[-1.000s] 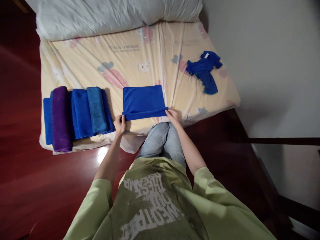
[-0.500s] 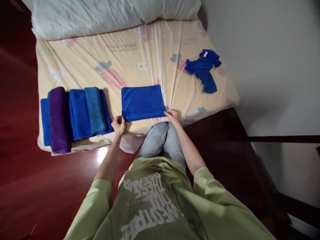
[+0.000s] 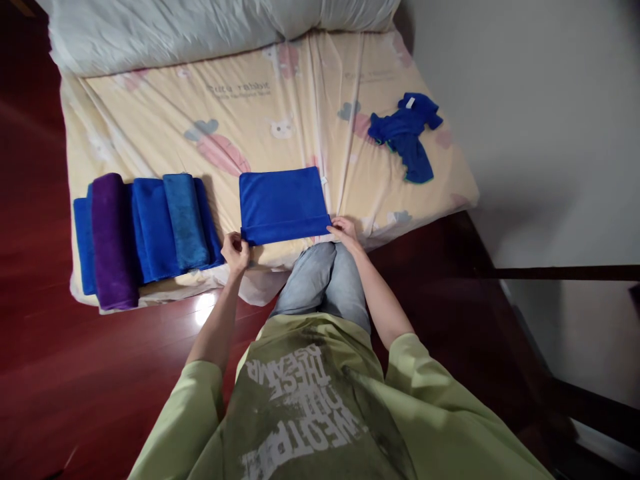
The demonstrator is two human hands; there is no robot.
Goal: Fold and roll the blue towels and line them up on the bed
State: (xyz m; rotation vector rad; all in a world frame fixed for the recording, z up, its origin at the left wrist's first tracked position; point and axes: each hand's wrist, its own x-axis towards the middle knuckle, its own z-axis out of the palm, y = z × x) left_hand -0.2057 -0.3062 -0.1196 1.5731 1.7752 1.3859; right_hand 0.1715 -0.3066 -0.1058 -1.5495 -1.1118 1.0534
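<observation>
A blue cloth [image 3: 283,197] lies flat near the front edge of the bed, with a strip along its near side folded over. My left hand [image 3: 235,253] pinches the near left corner of this cloth. At the near right corner, my right hand [image 3: 345,231] grips the folded edge between thumb and fingers. To the left rest several folded or rolled cloths: a purple roll [image 3: 114,240], a teal roll [image 3: 186,220] and blue ones [image 3: 156,230] beside and under them.
A crumpled blue cloth [image 3: 407,137] with a white tag lies on the right of the patterned bed sheet [image 3: 295,87]. A pale quilt [image 3: 200,33] spans the back. A grey wall [image 3: 525,133] stands at the right.
The view has shifted slightly, so the bed's left side sits a little further left. Both hands stay at the cloth's near corners; the folded strip looks much the same.
</observation>
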